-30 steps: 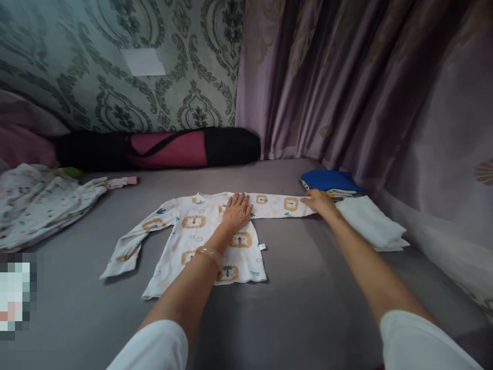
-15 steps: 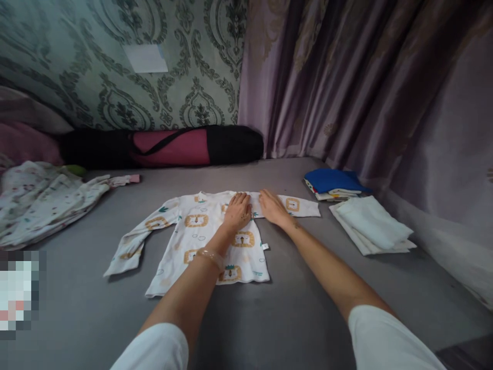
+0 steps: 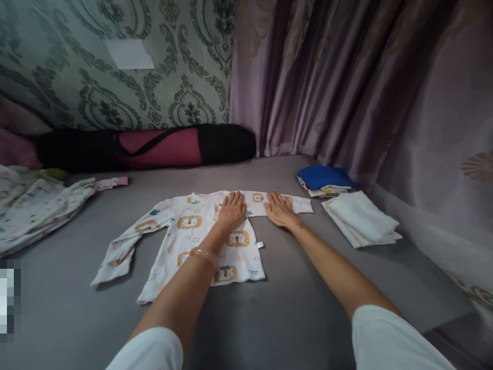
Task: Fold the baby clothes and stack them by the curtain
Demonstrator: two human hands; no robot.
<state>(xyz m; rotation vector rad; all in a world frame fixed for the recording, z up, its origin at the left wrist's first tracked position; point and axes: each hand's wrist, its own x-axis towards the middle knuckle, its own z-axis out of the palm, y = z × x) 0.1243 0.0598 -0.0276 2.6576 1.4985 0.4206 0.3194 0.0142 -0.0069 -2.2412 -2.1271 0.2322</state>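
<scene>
A white long-sleeved shirt (image 3: 200,236) printed with orange lion faces and green leaves lies spread on the grey bed surface (image 3: 300,308). My left hand (image 3: 232,209) rests flat on its upper right part, close to the shoulder, fingers pointing away from me. On the right sleeve, my right hand (image 3: 280,209) lies flat with its fingers a little apart, short of the cuff. That sleeve stretches straight out to the right. The left sleeve bends down toward me and has some creases. A small white tag sticks out of the shirt's right side seam.
At the right lie folded white cloths (image 3: 360,218) and a folded stack with blue cloth (image 3: 325,177) on top. Crumpled patterned clothing (image 3: 38,205) is at the left. A long black and dark red bag (image 3: 162,146) lies along the wall, beside the purple curtain (image 3: 308,82).
My right hand has slid right along the sleeve, away from my left hand, uncovering a lion print. My left hand stays at the shoulder. The view has shifted slightly.
</scene>
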